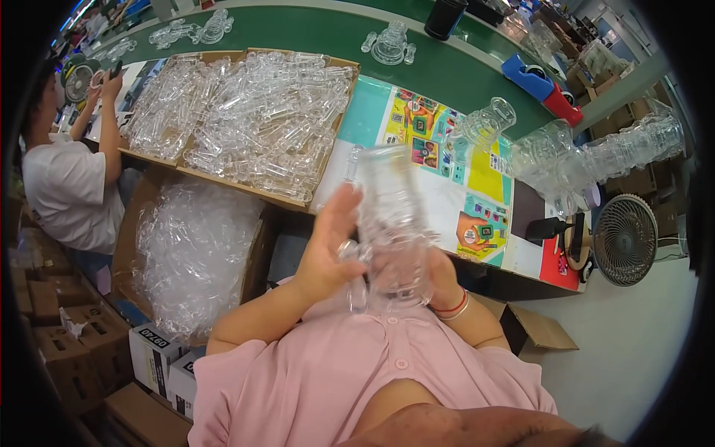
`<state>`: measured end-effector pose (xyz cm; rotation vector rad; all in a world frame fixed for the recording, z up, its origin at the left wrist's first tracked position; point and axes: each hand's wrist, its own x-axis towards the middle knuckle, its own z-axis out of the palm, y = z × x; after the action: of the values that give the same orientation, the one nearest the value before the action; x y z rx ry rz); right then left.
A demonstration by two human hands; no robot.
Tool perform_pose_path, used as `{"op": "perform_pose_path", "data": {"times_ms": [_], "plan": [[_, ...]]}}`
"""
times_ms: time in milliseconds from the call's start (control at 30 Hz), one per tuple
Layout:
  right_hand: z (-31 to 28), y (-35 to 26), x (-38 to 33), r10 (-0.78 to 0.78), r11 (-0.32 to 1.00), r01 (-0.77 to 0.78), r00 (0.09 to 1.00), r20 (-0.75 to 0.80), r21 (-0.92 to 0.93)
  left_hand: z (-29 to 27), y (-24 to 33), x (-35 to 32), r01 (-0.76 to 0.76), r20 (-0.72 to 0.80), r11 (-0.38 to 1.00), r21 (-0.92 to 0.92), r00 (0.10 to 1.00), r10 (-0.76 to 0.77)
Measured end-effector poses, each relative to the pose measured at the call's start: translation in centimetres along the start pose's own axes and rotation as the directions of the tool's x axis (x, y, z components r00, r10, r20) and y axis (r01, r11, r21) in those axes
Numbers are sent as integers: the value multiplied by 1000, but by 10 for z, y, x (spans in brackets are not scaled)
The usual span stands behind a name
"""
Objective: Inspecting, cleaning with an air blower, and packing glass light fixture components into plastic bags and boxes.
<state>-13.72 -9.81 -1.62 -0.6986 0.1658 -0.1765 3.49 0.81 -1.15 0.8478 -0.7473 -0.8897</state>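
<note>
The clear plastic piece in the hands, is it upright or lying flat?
Upright: the clear plastic piece stands tall between left hand and right hand.

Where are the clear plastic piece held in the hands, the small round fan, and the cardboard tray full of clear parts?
clear plastic piece (391,223): head view, middle of its ribbed body.
small round fan (624,240): head view, centre of its grille.
cardboard tray (246,190): head view, its near front edge.

Open strip of colourful printed sheet (428,149) on the worktop (447,74) ahead, cardboard tray of clear plastic parts (253,119) blocking the left edge, stacked clear cups (581,160) crowding the right edge, small fan (624,240) at the right corner, bare green centre beyond.
</note>
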Motion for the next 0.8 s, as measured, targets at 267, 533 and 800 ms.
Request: {"op": "perform_pose_path", "data": {"times_ms": [267,533,800], "plan": [[-14,-56,81,-266,166,38,964,-7,-985,-44,26,-19,231,1,814,-533,962,-272],[-71,-75,167,-104,-175,155,979,174,-972,-57,23,-29,209,29,831,-516,974,-227],[-47,-83,108,35,-40,37,999,36,-998,-45,42,-20,121,-125,989,-86,983,-132]]}}
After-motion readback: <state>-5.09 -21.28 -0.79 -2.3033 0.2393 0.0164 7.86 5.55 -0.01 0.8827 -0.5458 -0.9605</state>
